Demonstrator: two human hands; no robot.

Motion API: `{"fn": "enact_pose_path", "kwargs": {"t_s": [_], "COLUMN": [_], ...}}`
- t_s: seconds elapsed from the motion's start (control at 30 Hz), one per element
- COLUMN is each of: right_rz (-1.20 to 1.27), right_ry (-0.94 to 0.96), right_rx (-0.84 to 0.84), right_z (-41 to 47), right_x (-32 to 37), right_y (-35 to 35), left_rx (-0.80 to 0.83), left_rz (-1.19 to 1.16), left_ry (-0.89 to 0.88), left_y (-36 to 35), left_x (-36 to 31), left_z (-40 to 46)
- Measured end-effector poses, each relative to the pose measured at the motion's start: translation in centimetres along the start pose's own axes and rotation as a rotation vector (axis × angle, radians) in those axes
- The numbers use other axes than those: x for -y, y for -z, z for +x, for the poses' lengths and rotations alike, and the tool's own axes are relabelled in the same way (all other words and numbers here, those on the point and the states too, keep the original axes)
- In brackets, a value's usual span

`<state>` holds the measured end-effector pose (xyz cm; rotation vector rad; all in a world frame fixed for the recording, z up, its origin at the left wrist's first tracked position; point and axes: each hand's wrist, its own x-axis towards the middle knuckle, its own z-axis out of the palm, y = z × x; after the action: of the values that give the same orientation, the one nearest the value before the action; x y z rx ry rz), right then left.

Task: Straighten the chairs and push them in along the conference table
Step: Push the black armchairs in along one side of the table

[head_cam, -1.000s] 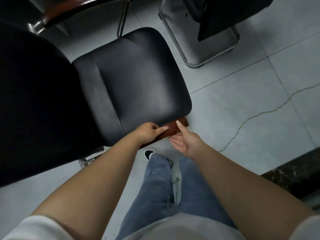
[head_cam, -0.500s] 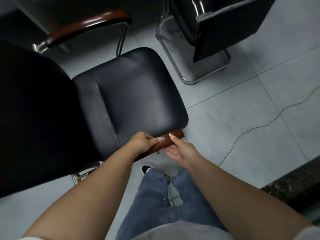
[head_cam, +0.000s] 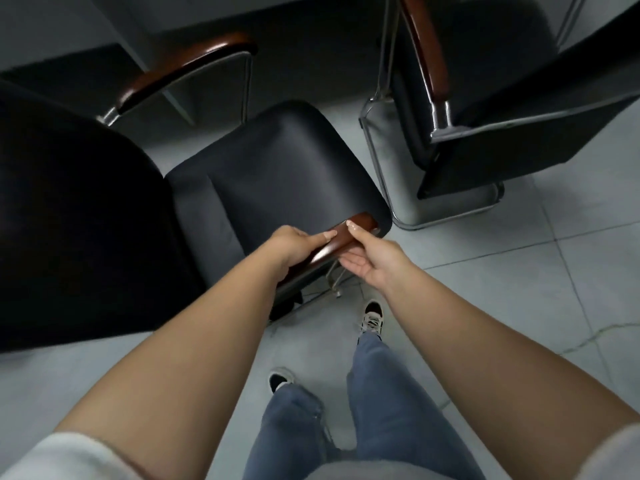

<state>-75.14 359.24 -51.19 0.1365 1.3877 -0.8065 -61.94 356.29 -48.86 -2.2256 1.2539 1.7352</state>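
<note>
The step in hand looks like straightening one chair (head_cam: 277,174) before it goes under the table (head_cam: 214,19). Both hands are on its near armrest (head_cam: 332,245), a brown wooden bar at about 6 o'clock of the seat. The left hand (head_cam: 294,247) is wrapped over the top of the armrest, fingers curled round it. The right hand (head_cam: 370,261) cups the same bar from below and from the 3 o'clock side, thumb on top, so it too is clamped on the wood.

The chair sits skewed: its tall black backrest (head_cam: 76,230) lies toward 9 o'clock and its front edge points toward 2 o'clock, not square to the table edge that runs along 12 o'clock. The next move probably calls for swinging the armrest round so the seat faces the table, then a push toward 12 o'clock.

The seat is black padded leather, smooth and slightly shiny, on a chrome tube frame. The far armrest (head_cam: 180,69) shows at 11 o'clock. A second chair (head_cam: 485,98) stands just beside it at 2 o'clock, apart from it, on the grey tiled floor (head_cam: 519,265).
</note>
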Motion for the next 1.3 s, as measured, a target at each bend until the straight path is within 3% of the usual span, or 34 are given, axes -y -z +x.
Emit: {"fn": "enact_pose_path", "kwargs": {"t_s": [0.27, 0.4, 0.57, 0.7, 0.83, 1.07, 1.17, 1.3], "right_rz": [-0.014, -0.031, -0.038, -0.133, -0.231, -0.161, -0.207, -0.271], "right_ry": [-0.056, -0.073, -0.100, -0.016, 0.162, 0.322, 0.404, 0.365], "right_rx": [-0.026, 0.020, -0.047, -0.161, -0.203, -0.024, -0.004, 0.022], "right_z": [8.8, 10.5, 9.9, 8.3, 4.9, -5.0, -9.4, -13.0], "right_x": [10.8, 11.9, 11.6, 11.5, 8.7, 1.0, -4.0, -11.1], "right_y": [2.8, 4.1, 3.7, 2.3, 1.1, -0.9, -1.6, -1.3], "left_rx": [0.019, 0.032, 0.067, -0.111, -0.204, -0.283, -0.230, -0.197], "left_rz": [-0.316, -0.375, -0.394, -0.506, -0.705, -0.908, -0.878, -0.797], "left_ry": [0.049, 0.102, 0.132, 0.079, 0.010, -0.154, -0.226, -0.179], "left_y": [-6.5, -6.8, -6.8, -6.2, -4.0, -1.9, -2.2, -3.1], "left_x": [-8.6, -9.8, -9.4, -8.0, -5.2, 1.2, 5.7, 13.7], "left_z": [7.5, 9.2, 8.9, 7.7, 3.5, -6.9, -11.7, -16.2]}}
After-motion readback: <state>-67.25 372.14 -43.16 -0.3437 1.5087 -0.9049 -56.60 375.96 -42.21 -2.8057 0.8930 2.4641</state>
